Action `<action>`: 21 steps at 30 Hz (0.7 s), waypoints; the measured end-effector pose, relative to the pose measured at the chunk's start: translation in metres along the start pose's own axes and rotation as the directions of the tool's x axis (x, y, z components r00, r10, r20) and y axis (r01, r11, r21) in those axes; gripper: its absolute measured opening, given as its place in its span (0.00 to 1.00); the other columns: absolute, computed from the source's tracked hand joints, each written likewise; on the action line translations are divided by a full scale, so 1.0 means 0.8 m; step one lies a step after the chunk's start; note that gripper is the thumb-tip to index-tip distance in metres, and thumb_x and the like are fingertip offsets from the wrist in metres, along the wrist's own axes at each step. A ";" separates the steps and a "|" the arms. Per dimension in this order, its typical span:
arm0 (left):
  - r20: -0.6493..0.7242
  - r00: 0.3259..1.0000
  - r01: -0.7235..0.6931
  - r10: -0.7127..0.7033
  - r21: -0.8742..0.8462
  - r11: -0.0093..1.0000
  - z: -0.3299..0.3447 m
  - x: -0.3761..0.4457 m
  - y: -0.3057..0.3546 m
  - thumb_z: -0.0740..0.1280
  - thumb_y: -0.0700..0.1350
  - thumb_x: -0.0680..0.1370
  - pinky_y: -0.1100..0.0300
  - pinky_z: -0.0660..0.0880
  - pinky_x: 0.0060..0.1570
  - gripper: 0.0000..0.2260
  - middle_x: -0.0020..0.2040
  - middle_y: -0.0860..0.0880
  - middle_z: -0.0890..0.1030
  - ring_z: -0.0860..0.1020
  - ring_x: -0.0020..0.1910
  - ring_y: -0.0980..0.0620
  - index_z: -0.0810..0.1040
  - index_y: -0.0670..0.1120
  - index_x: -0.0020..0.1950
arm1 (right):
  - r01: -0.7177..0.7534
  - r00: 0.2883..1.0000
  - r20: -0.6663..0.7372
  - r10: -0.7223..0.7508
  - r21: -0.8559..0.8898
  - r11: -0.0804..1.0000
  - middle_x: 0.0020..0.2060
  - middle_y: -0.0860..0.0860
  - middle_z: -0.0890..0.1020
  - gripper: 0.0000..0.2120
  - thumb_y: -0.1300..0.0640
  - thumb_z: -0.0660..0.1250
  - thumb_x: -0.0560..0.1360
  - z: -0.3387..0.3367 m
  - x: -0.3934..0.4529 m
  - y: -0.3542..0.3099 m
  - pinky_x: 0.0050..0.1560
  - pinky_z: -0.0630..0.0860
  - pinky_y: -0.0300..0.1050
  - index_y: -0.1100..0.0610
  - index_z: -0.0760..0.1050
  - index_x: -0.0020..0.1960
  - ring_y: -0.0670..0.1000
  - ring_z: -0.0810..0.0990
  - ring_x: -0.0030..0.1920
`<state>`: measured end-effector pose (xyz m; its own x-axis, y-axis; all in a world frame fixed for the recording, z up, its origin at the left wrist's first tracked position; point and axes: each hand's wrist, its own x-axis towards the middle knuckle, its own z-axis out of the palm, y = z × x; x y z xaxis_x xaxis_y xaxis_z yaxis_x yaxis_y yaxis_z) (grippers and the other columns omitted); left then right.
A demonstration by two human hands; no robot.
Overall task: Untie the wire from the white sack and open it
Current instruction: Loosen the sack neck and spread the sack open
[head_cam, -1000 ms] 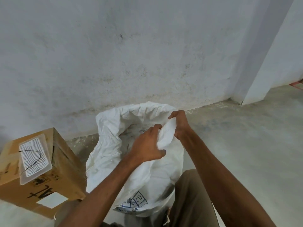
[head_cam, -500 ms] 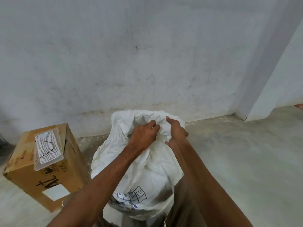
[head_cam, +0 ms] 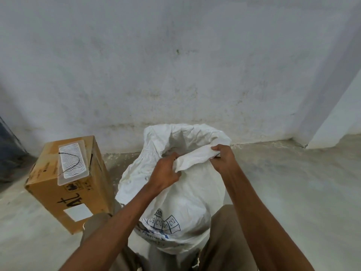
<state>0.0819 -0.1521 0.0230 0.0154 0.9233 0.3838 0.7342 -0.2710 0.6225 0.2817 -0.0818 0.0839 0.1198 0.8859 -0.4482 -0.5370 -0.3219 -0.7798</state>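
The white sack (head_cam: 187,196) stands upright on the floor between my knees, its mouth gaping open toward the wall. My left hand (head_cam: 166,173) and my right hand (head_cam: 223,159) both pinch the near rim of the mouth, stretching a folded strip of fabric between them. A thin black wire (head_cam: 69,165) lies curved on a clear ribbed tray on top of the cardboard box, apart from the sack. The sack's contents are hidden in shadow.
A brown cardboard box (head_cam: 72,192) stands to the left of the sack, with a clear plastic tray (head_cam: 72,165) on top. A stained grey wall (head_cam: 175,65) rises just behind. Bare concrete floor (head_cam: 293,182) spreads to the right.
My hands have moved apart along the sack's near rim, spreading the mouth wider. The view has tilted so sack and box sit lower and further right.
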 end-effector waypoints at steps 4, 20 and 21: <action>-0.001 0.990 -0.135 0.138 0.207 0.969 -0.013 0.021 0.002 0.73 0.37 0.68 0.56 0.76 0.37 0.17 0.47 0.46 0.83 0.81 0.42 0.45 0.77 0.44 0.55 | 0.249 0.908 -0.198 -0.369 -0.453 0.856 0.69 0.57 0.60 0.43 0.59 0.80 0.64 -0.007 -0.027 0.013 0.62 0.75 0.55 0.53 0.57 0.70 0.62 0.69 0.65; 0.046 0.904 -0.417 0.424 0.303 0.857 -0.019 0.056 -0.009 0.71 0.38 0.69 0.60 0.65 0.28 0.08 0.36 0.48 0.76 0.76 0.29 0.46 0.74 0.44 0.44 | 0.752 0.498 0.866 -0.052 -0.461 -0.471 0.44 0.45 0.83 0.20 0.42 0.72 0.68 -0.001 0.007 0.022 0.40 0.77 0.44 0.48 0.77 0.57 0.48 0.82 0.45; 0.089 0.921 -0.388 0.379 0.272 0.881 -0.023 0.056 -0.012 0.74 0.39 0.70 0.59 0.68 0.30 0.11 0.39 0.50 0.77 0.77 0.33 0.47 0.74 0.46 0.46 | 0.745 0.462 0.880 -0.106 -0.450 -0.492 0.44 0.46 0.84 0.15 0.46 0.70 0.70 0.001 0.011 0.025 0.39 0.76 0.45 0.49 0.77 0.55 0.50 0.83 0.44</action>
<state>0.0634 -0.1127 0.0467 0.3525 0.7720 0.5289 0.8249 -0.5232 0.2139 0.2713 -0.0801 0.0649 -0.6229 0.7377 0.2605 0.7295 0.6680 -0.1471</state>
